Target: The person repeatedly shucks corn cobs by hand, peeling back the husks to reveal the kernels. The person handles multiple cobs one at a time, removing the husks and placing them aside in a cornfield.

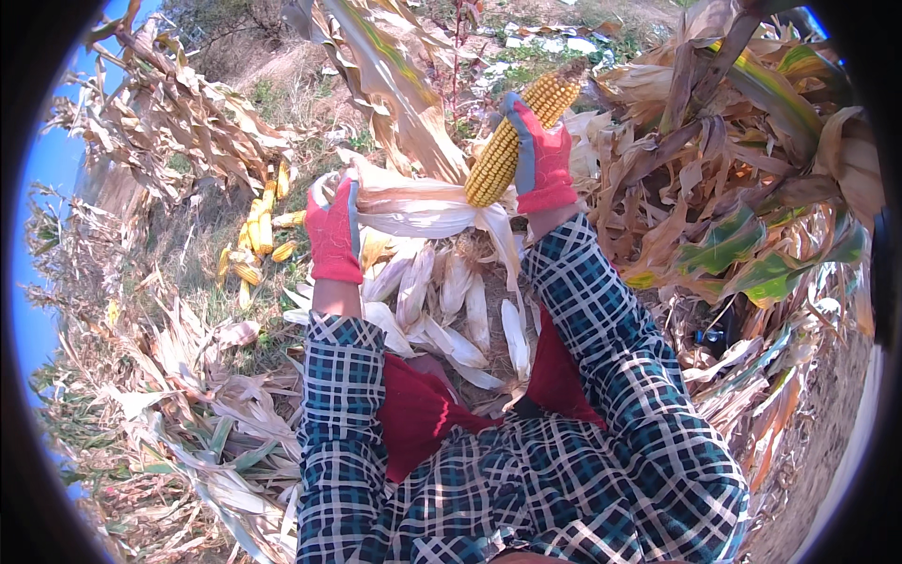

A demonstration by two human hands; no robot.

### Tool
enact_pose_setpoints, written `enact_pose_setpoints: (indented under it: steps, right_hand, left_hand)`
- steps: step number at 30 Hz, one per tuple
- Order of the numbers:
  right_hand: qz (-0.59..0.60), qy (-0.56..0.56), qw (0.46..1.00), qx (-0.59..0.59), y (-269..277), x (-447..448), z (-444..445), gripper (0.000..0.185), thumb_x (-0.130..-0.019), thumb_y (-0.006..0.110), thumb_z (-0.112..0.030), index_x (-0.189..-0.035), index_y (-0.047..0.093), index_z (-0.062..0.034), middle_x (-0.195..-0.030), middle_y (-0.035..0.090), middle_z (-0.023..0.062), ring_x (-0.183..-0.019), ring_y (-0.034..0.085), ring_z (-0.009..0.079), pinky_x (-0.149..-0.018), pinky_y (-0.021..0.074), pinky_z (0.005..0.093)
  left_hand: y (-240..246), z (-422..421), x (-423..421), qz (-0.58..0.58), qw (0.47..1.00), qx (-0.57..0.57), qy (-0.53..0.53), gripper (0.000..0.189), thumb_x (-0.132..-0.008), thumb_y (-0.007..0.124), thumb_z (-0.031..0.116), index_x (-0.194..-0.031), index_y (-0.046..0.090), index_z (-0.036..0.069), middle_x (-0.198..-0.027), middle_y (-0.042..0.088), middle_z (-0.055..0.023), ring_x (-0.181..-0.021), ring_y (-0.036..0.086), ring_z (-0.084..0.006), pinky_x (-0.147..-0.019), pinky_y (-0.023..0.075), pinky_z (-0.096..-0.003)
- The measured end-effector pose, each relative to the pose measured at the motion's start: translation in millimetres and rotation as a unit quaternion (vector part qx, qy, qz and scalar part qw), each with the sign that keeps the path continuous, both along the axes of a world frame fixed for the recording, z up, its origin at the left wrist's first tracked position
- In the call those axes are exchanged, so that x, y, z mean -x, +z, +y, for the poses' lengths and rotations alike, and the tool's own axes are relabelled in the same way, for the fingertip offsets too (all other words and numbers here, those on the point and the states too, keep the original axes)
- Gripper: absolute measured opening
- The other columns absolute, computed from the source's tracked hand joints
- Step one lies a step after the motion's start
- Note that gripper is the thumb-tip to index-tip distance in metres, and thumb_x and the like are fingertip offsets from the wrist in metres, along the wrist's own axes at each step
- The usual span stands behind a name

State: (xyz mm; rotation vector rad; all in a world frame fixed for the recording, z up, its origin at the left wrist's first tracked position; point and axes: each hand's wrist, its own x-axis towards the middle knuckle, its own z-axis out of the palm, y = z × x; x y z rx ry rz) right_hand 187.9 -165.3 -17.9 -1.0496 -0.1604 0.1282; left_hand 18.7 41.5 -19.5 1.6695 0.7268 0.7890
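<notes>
Both hands wear red work gloves with grey palms. My right hand (pixel 541 158) grips a yellow ear of corn (pixel 495 158), its kernels bare and its tip pointing to the upper right. From the ear's lower end, pale dry husks (pixel 423 204) spread out to the left. My left hand (pixel 333 229) is closed on the far end of these husks; its fingertips are partly hidden. Below the hands, between my knees, several ears still in their husks (pixel 416 285) lie on the ground.
Husked yellow ears (pixel 259 229) lie in a loose heap on the grass at the left. Dry corn stalks and leaves (pixel 705 162) are piled high on the right. More stalks (pixel 183 106) stand at the upper left, and loose dry leaves (pixel 232 472) cover the ground at the lower left.
</notes>
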Motion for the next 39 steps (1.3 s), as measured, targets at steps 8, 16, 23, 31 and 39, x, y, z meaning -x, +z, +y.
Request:
enact_pose_setpoints:
  steps: [8,16,23,31,39]
  right_hand:
    - [-0.089,-0.055,0.992,0.073,-13.2,35.4,30.5,0.053,-0.072,0.083,-0.023,-0.111,0.055,-0.0008,-0.096,0.067,0.0069,-0.084,0.064,0.0148,-0.077,0.0516,0.0308]
    - [0.014,0.015,0.997,0.078,-20.4,25.1,26.3,0.046,-0.094,0.058,-0.023,-0.13,0.048,0.004,-0.117,0.062,0.0133,-0.105,0.06,0.0193,-0.094,0.0442,0.0291]
    - [-0.051,0.131,0.989,-0.035,-13.4,26.3,15.4,0.04,-0.09,0.062,-0.02,-0.124,0.055,0.0005,-0.11,0.066,0.0086,-0.096,0.063,0.0174,-0.087,0.0484,0.0282]
    - [-0.57,0.281,0.691,0.345,21.2,100.2,2.9,0.049,-0.072,0.077,-0.028,-0.114,0.061,-0.0083,-0.092,0.067,0.0107,-0.082,0.068,0.0255,-0.072,0.0536,0.0344]
    - [-0.359,-0.04,0.899,0.247,13.8,30.1,-15.8,0.059,-0.069,0.082,-0.042,-0.108,0.061,-0.0028,-0.088,0.069,0.0131,-0.081,0.069,0.0264,-0.071,0.0534,0.0362]
  left_hand:
    - [-9.8,-92.6,-16.8,-0.083,0.863,-0.481,-0.129,0.08,-0.075,0.077,0.02,-0.14,0.035,-0.002,-0.136,0.046,-0.0223,-0.124,0.049,-0.0359,-0.102,0.0407,-0.0455]
    - [-57.8,-79.8,-29.4,0.211,0.806,-0.546,-0.087,0.103,-0.067,0.072,0.057,-0.144,0.031,0.002,-0.141,0.043,-0.0172,-0.134,0.036,-0.0361,-0.114,0.0124,-0.0564]
    - [-73.7,-73.1,-28.7,0.164,0.941,-0.152,-0.253,0.044,-0.071,0.077,0.018,-0.11,0.062,0.004,-0.094,0.07,-0.0072,-0.085,0.067,-0.0208,-0.074,0.0528,-0.0323]
    - [-106.1,-122.2,13.5,0.167,0.829,-0.349,-0.404,0.052,-0.074,0.076,0.03,-0.116,0.06,0.004,-0.111,0.066,-0.0132,-0.103,0.064,-0.0272,-0.083,0.0505,-0.0412]
    - [-130.1,-81.3,-39.6,0.307,0.941,0.055,-0.134,0.066,-0.084,0.061,0.059,-0.125,0.053,0.008,-0.112,0.065,-0.0089,-0.096,0.063,-0.0212,-0.084,0.05,-0.0344]
